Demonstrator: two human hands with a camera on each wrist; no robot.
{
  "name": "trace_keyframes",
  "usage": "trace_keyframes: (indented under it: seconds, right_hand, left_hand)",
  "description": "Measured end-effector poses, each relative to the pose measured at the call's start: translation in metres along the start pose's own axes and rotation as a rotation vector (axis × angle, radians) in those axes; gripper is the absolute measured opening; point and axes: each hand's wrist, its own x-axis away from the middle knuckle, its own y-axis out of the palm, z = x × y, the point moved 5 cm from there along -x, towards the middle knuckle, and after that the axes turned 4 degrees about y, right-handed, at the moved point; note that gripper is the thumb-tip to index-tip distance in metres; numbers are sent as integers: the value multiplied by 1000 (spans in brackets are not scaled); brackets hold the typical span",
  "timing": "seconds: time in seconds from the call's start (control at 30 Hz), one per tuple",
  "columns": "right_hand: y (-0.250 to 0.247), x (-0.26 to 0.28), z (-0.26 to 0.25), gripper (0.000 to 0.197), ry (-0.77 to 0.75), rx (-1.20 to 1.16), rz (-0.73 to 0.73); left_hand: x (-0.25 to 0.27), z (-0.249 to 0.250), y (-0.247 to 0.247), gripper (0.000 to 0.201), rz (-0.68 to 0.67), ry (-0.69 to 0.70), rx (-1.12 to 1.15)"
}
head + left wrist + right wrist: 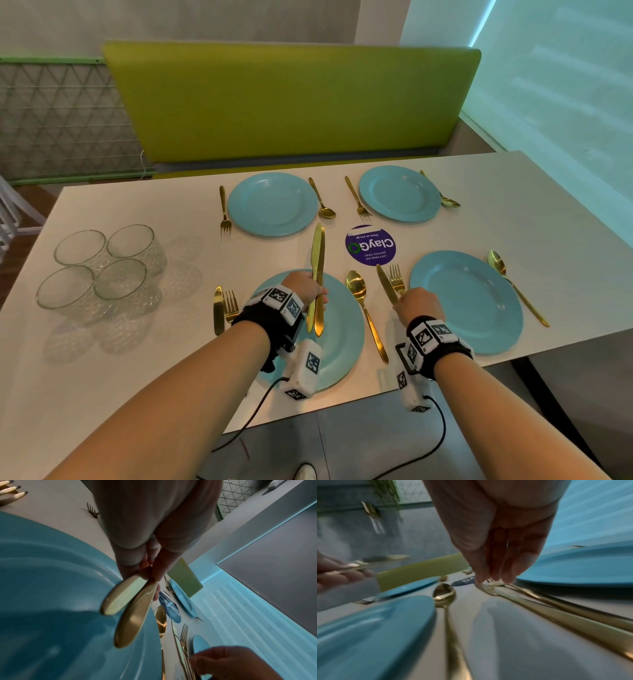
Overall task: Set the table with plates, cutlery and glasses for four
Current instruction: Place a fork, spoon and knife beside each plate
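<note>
Four blue plates lie on the white table (137, 359): near left (346, 329), near right (466, 301), far left (272, 204), far right (399, 193). My left hand (318, 296) (149, 572) grips two gold knives (318, 274) (130, 609) together, held above the near left plate with the blades pointing away. My right hand (416, 303) (491, 581) pinches a third gold knife (386, 284) (556, 618) that lies on the table beside a fork (396, 277) (573, 607), just left of the near right plate.
Several clear glasses (99, 267) stand clustered at the table's left. Each plate has a gold fork and spoon beside it; the near left plate also has a knife (218, 308). A purple sticker (370, 245) marks the middle. A green bench (291, 102) runs behind.
</note>
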Motion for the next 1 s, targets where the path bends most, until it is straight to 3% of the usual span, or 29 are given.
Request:
trace_keyframes:
  seconds: [0.13, 0.3, 0.5, 0.73, 1.0]
  right_hand:
    - [-7, 16, -36, 24, -239, -25, -19]
    - [-16, 52, -87, 28, -506, -56, 23]
    - [-7, 89, -133, 30, -775, 100, -33]
    - [-11, 113, -161, 29, -790, 203, -34]
    - [-20, 125, -196, 29, -757, 265, 73]
  left_hand:
    - [2, 0, 1, 37, -31, 0, -12]
    - [16, 7, -5, 21, -38, 29, -64]
    - [25, 18, -31, 24, -128, 48, -288]
    - [16, 37, -64, 23, -152, 78, -373]
    - [6, 65, -91, 22, -253, 193, -464]
